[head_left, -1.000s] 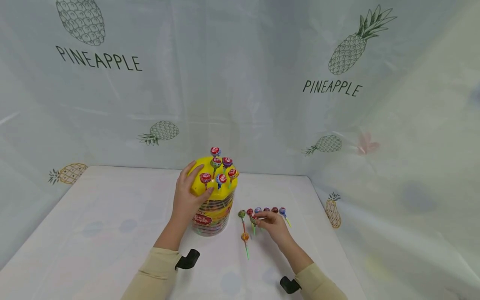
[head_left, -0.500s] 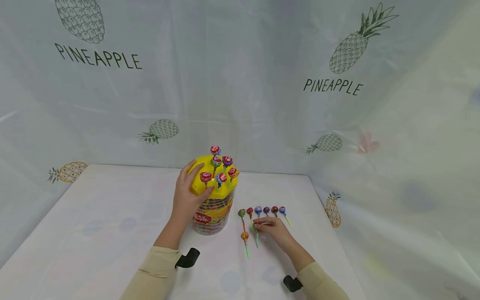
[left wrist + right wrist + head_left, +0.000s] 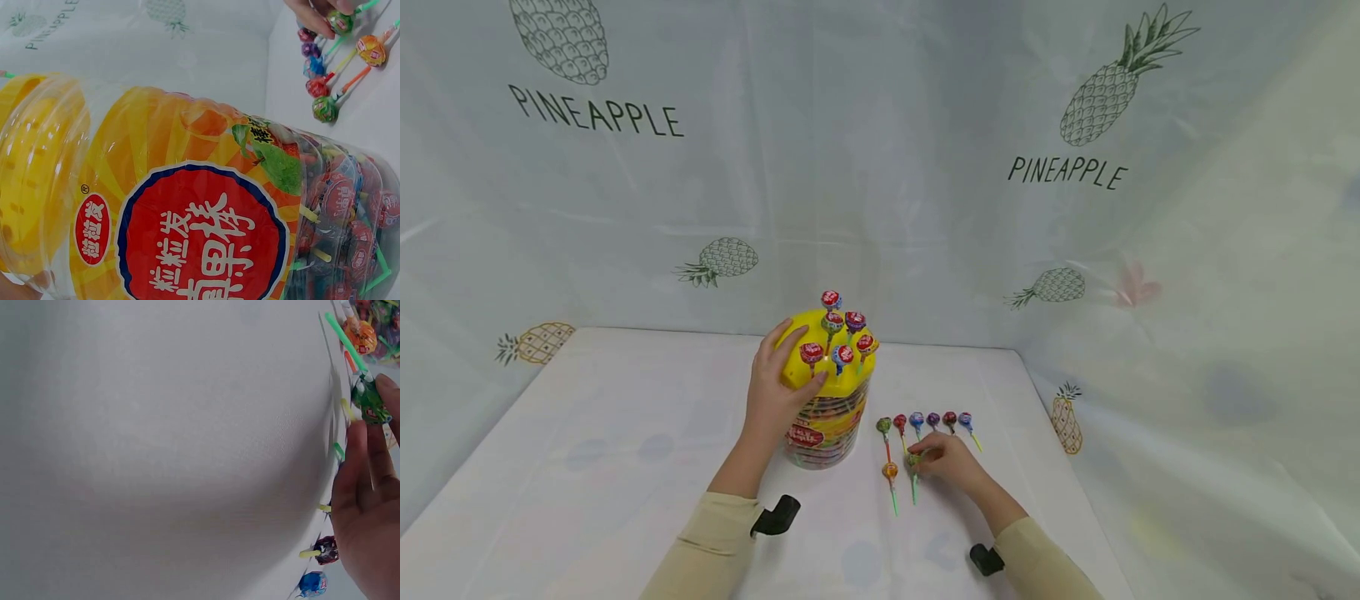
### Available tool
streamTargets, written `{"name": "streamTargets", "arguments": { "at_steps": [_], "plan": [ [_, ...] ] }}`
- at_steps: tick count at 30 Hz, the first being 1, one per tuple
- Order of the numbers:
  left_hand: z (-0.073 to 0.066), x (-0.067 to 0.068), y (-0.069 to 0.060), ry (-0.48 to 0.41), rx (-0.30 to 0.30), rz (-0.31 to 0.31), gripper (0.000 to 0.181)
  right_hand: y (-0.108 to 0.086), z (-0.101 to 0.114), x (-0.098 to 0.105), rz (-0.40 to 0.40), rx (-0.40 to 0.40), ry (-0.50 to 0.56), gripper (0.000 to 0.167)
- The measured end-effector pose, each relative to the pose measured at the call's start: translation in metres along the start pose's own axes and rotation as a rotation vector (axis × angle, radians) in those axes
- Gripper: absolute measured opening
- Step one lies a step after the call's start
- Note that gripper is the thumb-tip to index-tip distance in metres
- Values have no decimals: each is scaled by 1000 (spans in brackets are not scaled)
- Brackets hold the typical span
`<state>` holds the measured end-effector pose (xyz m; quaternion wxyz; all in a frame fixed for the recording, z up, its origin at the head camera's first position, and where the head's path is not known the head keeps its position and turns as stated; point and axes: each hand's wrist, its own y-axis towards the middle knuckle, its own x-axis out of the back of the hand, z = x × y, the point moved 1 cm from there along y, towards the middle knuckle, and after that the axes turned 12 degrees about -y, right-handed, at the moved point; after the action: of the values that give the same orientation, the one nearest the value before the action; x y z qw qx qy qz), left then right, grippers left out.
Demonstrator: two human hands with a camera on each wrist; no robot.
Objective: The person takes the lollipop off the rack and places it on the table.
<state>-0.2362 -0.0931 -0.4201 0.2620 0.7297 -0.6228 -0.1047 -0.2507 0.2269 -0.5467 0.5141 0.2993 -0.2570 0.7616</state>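
Left hand: thumb and fingers spread wide, gripping a yellow lid. Right hand: low, pinching a green lollipop beside an orange lollipop.

Plain pale-yellow sleeves, with a stubby, bent black device at each cuff

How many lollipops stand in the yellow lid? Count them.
6 on the yellow lid: rear one, green one before it, purple one right of that; nearer, left to right, red one, blue one, orange one. Some may be hidden.
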Motion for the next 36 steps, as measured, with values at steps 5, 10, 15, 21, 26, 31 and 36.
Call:
{"name": "streamTargets", "arguments": {
  "at_steps": [5, 10, 15, 21, 26, 31, 36],
  "plan": [
    [-1, 0, 0, 3, 10, 3, 65, 6, 0, -2, -26, -5, -176, 22],
    [-3, 0, 0, 3, 27, 5, 65, 11, -1, -2, -23, -12, -244, 22],
    [-2, -1, 0, 10, 36, 7, 65, 12, -1, -3, -7, -19, -241, 21],
    [-2, 0, 0, 17, 25, 0, 65, 13, 1, -4, 1, 4, -227, 21],
    [-1, 0, 0, 18, 17, 0, 65, 13, 3, -5, 11, 48, -197, 21],
    [-2, 0, -1, 16, 15, -2, 66, 12, 4, -4, 18, 69, -168, 21],
    [-2, 0, -1, 13, 19, -1, 66, 13, 5, -4, 23, 64, -180, 22]
  ]
}}
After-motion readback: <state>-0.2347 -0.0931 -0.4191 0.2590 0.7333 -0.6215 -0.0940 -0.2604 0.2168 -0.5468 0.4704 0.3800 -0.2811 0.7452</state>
